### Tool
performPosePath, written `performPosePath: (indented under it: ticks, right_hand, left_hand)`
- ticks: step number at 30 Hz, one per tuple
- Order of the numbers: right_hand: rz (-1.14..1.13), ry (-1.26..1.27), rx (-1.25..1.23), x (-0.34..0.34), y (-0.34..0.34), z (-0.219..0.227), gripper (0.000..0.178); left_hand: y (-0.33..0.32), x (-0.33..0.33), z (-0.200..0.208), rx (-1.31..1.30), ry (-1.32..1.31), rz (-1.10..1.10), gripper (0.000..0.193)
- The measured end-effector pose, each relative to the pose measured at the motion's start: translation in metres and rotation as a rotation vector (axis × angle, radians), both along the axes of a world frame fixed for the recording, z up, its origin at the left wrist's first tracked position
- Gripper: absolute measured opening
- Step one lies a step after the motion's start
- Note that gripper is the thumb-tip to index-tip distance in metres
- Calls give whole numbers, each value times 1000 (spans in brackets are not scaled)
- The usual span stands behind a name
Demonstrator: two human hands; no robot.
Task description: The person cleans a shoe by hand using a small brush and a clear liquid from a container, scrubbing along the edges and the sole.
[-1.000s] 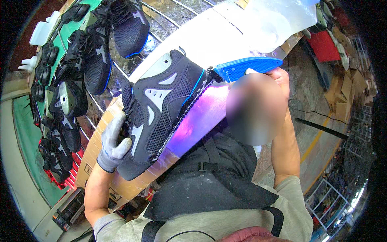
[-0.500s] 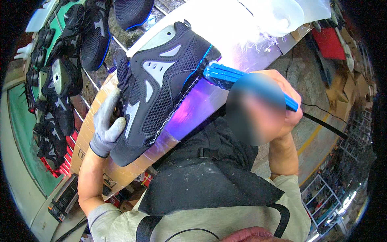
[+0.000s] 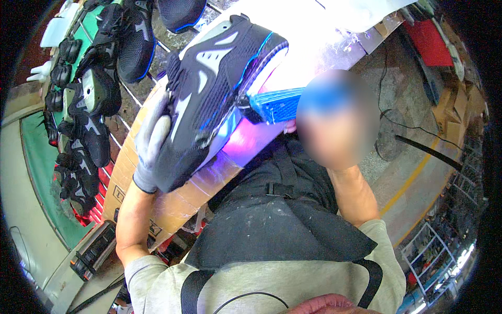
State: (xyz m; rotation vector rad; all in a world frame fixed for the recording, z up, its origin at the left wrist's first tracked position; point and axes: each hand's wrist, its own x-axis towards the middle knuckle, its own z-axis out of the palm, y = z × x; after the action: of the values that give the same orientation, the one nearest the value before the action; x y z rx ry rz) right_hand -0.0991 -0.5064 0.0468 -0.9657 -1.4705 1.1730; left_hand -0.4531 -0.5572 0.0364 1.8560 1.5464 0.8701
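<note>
Blue brush (image 3: 277,104) against black shoe (image 3: 212,99)

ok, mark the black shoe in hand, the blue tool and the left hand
Black shoe (image 3: 210,98): head view, its side
Blue tool (image 3: 278,105): head view, its unblurred body
Left hand (image 3: 150,149): head view, middle of the glove

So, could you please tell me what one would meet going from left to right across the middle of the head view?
Green surface → row of dark shoes → gloved left hand → black-and-grey shoe in its grip → blue tool → blurred right hand → cardboard boxes.
</note>
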Motion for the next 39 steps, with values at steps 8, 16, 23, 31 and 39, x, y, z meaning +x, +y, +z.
performPosePath:
  ticks: [8,16,23,31,39]
  right_hand:
    - [-203,329,-98,-13,2,17,16]
    - [-80,-508,410,8,-8,40,18]
    - [16,-325,477,4,3,48,19]
    - [94,-233,433,1,7,65,18]
    - [158,-391,462,-4,0,94,23]
  left_hand:
    - [48,45,25,526,320,-197,68]
    - [46,42,20,322,149,-188,52]
    - [42,45,29,232,100,-114,47]
    - [39,44,29,113,7,-54,47]
    - [42,39,24,347,185,-149,43]
